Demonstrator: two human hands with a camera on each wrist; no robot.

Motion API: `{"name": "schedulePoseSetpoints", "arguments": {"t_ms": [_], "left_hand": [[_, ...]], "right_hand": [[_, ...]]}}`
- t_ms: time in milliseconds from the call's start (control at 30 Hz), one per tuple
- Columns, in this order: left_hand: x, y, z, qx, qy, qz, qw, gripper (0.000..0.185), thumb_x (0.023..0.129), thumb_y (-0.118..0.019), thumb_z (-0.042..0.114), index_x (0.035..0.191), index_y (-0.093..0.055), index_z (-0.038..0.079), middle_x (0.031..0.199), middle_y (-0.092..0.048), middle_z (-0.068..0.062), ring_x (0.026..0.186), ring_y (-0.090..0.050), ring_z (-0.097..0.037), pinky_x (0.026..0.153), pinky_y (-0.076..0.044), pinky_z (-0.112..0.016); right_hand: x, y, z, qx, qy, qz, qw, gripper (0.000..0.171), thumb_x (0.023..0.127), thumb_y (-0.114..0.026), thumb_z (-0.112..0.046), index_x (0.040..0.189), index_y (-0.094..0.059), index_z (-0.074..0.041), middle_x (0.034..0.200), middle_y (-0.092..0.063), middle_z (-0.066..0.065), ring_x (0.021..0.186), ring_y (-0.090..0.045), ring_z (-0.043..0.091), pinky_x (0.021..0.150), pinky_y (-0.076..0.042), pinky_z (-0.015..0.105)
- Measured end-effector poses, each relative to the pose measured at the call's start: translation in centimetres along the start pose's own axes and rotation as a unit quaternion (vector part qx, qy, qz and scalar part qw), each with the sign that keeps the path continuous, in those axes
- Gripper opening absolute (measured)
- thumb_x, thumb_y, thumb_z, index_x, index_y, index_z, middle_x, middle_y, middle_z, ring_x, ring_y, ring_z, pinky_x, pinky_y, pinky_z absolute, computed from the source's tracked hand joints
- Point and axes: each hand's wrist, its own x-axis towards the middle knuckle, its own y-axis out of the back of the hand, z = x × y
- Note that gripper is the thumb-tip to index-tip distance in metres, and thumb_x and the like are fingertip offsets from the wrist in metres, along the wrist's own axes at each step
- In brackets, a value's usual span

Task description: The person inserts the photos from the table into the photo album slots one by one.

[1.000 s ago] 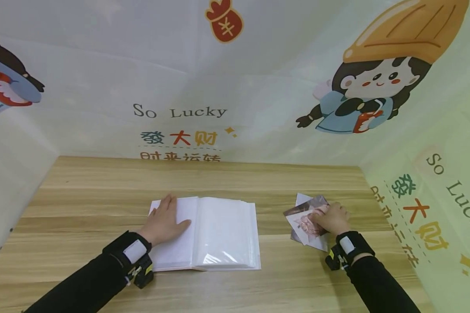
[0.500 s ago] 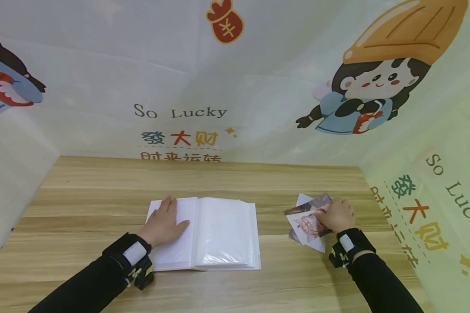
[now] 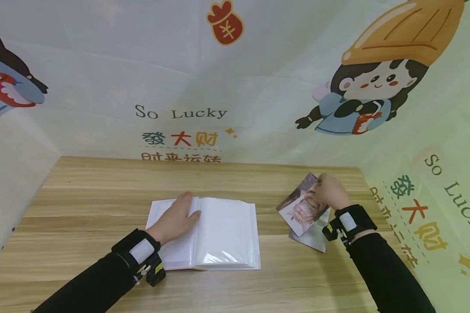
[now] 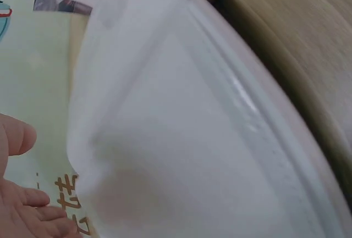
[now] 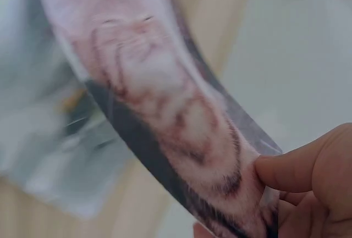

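Observation:
An opened photo album (image 3: 225,234) with white pages and clear glossy sleeves lies on the wooden table. Over its left page is my left hand (image 3: 174,221), fingers loosely extended and holding nothing; the left wrist view shows the same hand (image 4: 27,199) at the edge beside the white page. Between thumb and fingers my right hand (image 3: 333,191) pinches the corner of a cat photo (image 3: 303,206), raised and tilted. Close up, the cat photo (image 5: 148,89) curves away from the thumb of my right hand (image 5: 308,177). Beneath it another photo (image 3: 312,238) lies on the table, partly hidden.
Pale printed sheets with cartoon figures and lettering form a back wall (image 3: 258,95) and a right wall (image 3: 446,208). Wooden table (image 3: 102,182) surface surrounds the album. Blurred in the right wrist view is the lower photo (image 5: 66,161).
My right hand has lifted the cat photo off the one below and moved it slightly away from me. My left hand has slid right on the album, towards its middle fold.

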Motion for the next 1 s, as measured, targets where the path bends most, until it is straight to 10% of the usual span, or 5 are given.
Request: {"name": "schedulePoseSetpoints", "arguments": {"t_ms": [167, 467, 733, 833, 1000], "left_hand": [[0.7, 0.2, 1.3, -0.077, 0.004, -0.012, 0.9969, 0.059, 0.109, -0.051, 0.015, 0.153, -0.033, -0.021, 0.157, -0.036, -0.041, 0.150, -0.033, -0.053, 0.122, -0.029, -0.062], [1.9, -0.2, 2.7, -0.214, -0.001, -0.032, 0.9763, 0.060, 0.107, -0.059, 0.018, 0.149, -0.038, -0.021, 0.146, -0.050, -0.040, 0.137, -0.052, -0.050, 0.114, -0.044, -0.057], [2.8, 2.3, 1.7, -0.450, 0.051, 0.055, 0.8898, 0.046, 0.112, -0.049, 0.013, 0.151, -0.042, -0.012, 0.120, -0.068, -0.010, 0.098, -0.064, -0.003, 0.097, -0.055, -0.024], [2.5, 4.3, 0.9, -0.476, 0.062, 0.077, 0.8741, 0.046, 0.113, -0.049, 0.014, 0.150, -0.042, -0.013, 0.103, -0.066, 0.005, 0.088, -0.066, 0.000, 0.085, -0.057, -0.018], [1.9, 7.7, -0.8, -0.419, 0.064, 0.053, 0.9041, 0.046, 0.112, -0.051, 0.017, 0.146, -0.044, -0.013, 0.094, -0.065, 0.007, 0.082, -0.064, -0.002, 0.078, -0.058, -0.018]], "right_hand": [[1.0, 0.7, -4.8, 0.028, 0.030, -0.008, 0.999, 0.037, 0.104, -0.042, -0.002, 0.130, -0.052, 0.023, 0.119, -0.061, 0.037, 0.086, -0.058, 0.034, 0.071, -0.050, 0.041], [2.2, -1.3, -12.9, 0.204, 0.082, 0.015, 0.975, 0.017, 0.107, -0.048, -0.004, 0.091, -0.051, 0.001, 0.081, -0.044, 0.007, 0.073, -0.044, 0.018, 0.062, -0.038, 0.027], [1.7, -5.4, -17.0, 0.375, 0.060, 0.004, 0.925, 0.017, 0.110, -0.047, -0.005, 0.116, -0.055, 0.008, 0.083, -0.046, 0.002, 0.067, -0.044, 0.010, 0.056, -0.038, 0.020], [1.5, -7.1, -17.3, 0.426, 0.059, -0.021, 0.903, 0.019, 0.110, -0.047, -0.004, 0.121, -0.054, 0.010, 0.082, -0.048, 0.000, 0.071, -0.047, 0.009, 0.063, -0.042, 0.019], [1.3, -9.1, -17.1, 0.466, 0.080, -0.100, 0.876, 0.033, 0.110, -0.045, -0.001, 0.138, -0.048, 0.016, 0.100, -0.063, 0.011, 0.085, -0.060, 0.010, 0.087, -0.056, 0.027]]}}
